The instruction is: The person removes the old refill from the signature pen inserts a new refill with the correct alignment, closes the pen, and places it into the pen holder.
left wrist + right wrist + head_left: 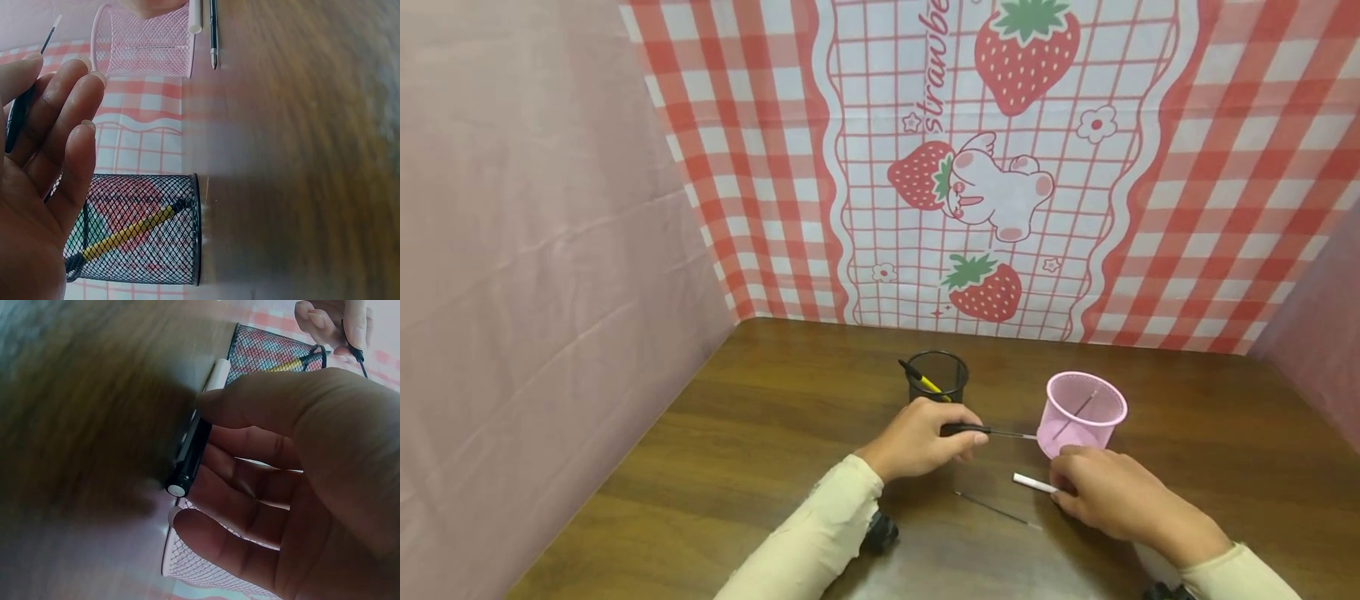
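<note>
The left hand [925, 437] pinches the thick black end of a black-handled rod [964, 429] between thumb and forefinger, its other fingers loosely extended in the left wrist view, while its thin shaft points rightward across the middle of the head view. The right hand [1120, 492], at the lower right, pinches a white-and-black stick [197, 440] between thumb and fingers, with the white end pointing left; whether its underside touches the tabletop [700, 467] I cannot tell. To handle both well, I would grip the rod by its thick part (the thin shaft looks likely to bend or twist), and take the stick near its middle so neither end dips. Just beyond the right fingers stands a pink mesh cup [1093, 433], a thin rod [1086, 407] leaning inside it; the right knuckles sit so near its wall that rising before turning seems the safer way to avoid a knock. A second thin rod [996, 509] lies between the hands, low in the frame, where a dropped wrist could roll it. Behind the left hand, near the centre, a black mesh cup [169, 250] holds a yellow-and-black pen [930, 385], tilted.
</note>
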{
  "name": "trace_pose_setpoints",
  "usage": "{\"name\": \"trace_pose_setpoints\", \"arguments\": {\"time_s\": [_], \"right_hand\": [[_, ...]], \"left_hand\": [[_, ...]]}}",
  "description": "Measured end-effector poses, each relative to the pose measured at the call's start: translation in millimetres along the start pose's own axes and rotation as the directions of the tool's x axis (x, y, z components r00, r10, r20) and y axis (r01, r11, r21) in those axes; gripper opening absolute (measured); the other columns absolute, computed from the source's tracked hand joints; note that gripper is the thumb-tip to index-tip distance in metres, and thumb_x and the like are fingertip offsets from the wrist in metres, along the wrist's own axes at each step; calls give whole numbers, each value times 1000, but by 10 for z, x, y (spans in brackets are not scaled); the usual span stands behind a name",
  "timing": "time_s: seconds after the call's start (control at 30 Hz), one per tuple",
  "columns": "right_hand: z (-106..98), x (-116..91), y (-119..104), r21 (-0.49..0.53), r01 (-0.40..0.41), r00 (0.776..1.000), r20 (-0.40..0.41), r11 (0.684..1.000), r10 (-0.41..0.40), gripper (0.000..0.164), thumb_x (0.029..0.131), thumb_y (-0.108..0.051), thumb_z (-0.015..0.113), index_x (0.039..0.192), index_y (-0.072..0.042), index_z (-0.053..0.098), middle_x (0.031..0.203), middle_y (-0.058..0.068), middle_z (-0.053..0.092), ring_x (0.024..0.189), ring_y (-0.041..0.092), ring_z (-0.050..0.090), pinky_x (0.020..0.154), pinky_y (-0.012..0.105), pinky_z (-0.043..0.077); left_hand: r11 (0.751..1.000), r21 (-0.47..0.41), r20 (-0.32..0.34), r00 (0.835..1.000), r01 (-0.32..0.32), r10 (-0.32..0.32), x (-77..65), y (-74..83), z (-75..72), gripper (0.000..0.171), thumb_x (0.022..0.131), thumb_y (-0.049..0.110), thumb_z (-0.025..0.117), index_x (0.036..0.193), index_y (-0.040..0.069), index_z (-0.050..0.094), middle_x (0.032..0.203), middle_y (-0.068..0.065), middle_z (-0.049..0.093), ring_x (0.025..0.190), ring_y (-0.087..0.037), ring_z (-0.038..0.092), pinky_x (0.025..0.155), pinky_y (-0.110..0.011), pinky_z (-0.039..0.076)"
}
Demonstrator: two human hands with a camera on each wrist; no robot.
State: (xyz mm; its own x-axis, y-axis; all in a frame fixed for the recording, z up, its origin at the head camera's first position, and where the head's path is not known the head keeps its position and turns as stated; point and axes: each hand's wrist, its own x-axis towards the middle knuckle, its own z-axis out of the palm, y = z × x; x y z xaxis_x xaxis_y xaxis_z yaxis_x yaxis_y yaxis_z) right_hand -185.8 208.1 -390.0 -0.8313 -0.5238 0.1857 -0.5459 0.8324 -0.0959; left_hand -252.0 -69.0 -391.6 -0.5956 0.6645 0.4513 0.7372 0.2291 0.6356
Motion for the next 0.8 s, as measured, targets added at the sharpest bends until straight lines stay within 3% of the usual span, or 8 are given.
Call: {"name": "trace_pose_setpoints", "arguments": {"time_s": [0.2, 0.8], "right_hand": [[36, -14, 39, -16, 24, 999, -40, 1000, -25, 32, 77, -20, 80, 70, -32, 51, 70, -21, 42, 58, -1, 40, 50, 30, 39], [30, -44, 56, -13, -9, 1000, -22, 1000, 9, 33, 75, -22, 78, 68, -31, 47, 66, -20, 38, 56, 0, 38, 50, 29, 36]], "left_hand": [[1000, -24, 3, 1000, 13, -13, 6, 12, 19, 11, 98, 23, 68, 101, 13, 72, 75, 11, 68, 65, 7, 64, 60, -17, 55], [999, -41, 12, 999, 33, -32, 8, 35, 43, 15, 98, 24, 68, 103, 10, 73, 77, 8, 69, 65, 4, 64, 61, -18, 55]]}}
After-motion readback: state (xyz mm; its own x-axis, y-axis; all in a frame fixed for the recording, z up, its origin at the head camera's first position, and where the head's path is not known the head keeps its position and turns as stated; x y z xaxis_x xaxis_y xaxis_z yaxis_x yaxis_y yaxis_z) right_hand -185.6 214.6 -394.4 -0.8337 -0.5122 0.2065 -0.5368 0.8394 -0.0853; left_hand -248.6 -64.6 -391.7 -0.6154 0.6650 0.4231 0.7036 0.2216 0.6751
